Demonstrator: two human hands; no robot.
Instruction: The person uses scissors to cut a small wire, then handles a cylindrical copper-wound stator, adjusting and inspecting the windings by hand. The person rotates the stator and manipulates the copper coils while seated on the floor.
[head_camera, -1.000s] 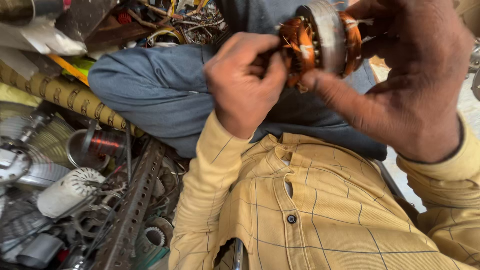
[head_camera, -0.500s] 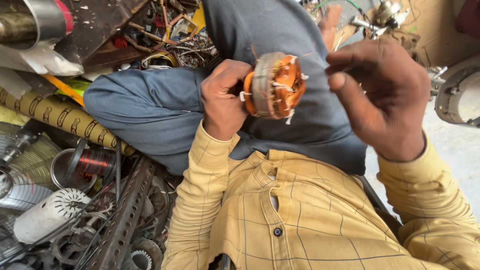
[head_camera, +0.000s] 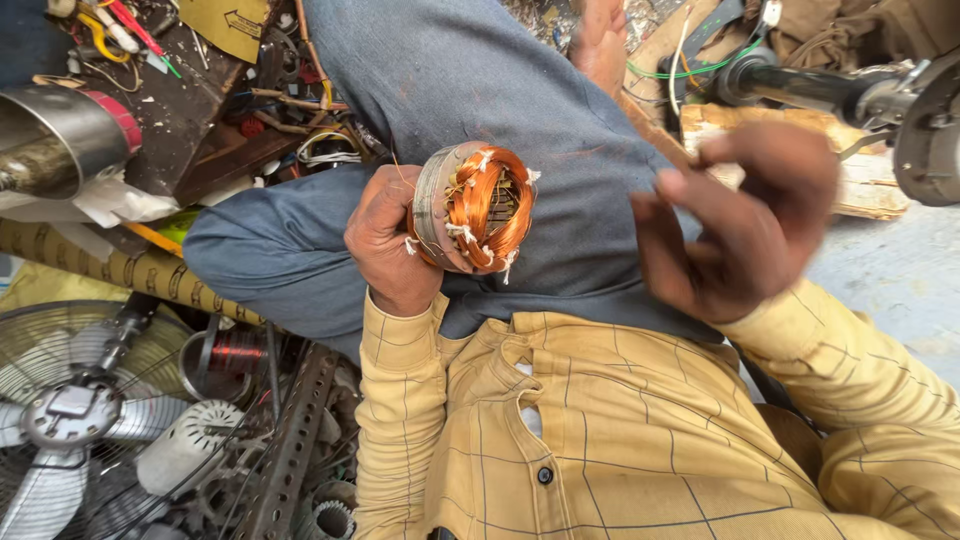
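Note:
My left hand (head_camera: 390, 245) grips a round motor stator (head_camera: 478, 207) with shiny copper windings tied by white thread, its metal ring against my palm. It hovers above my lap in grey trousers (head_camera: 480, 100). To the right of the stator, my right hand (head_camera: 735, 225) is held apart from it, blurred, fingers curled and pinched together; whether a thin wire is between them I cannot tell. My yellow checked shirt (head_camera: 600, 420) fills the lower part of the view.
A table fan with a wire guard (head_camera: 70, 410) lies at lower left beside a white ribbed motor part (head_camera: 185, 445), a copper wire spool (head_camera: 225, 355) and a perforated metal bar (head_camera: 290, 450). Cluttered tools and wires at top left; a motor shaft (head_camera: 830, 90) at top right.
My right hand has let go of the stator and drawn away to the right. My left hand has turned the stator so the windings face the camera, and my view has tilted downward.

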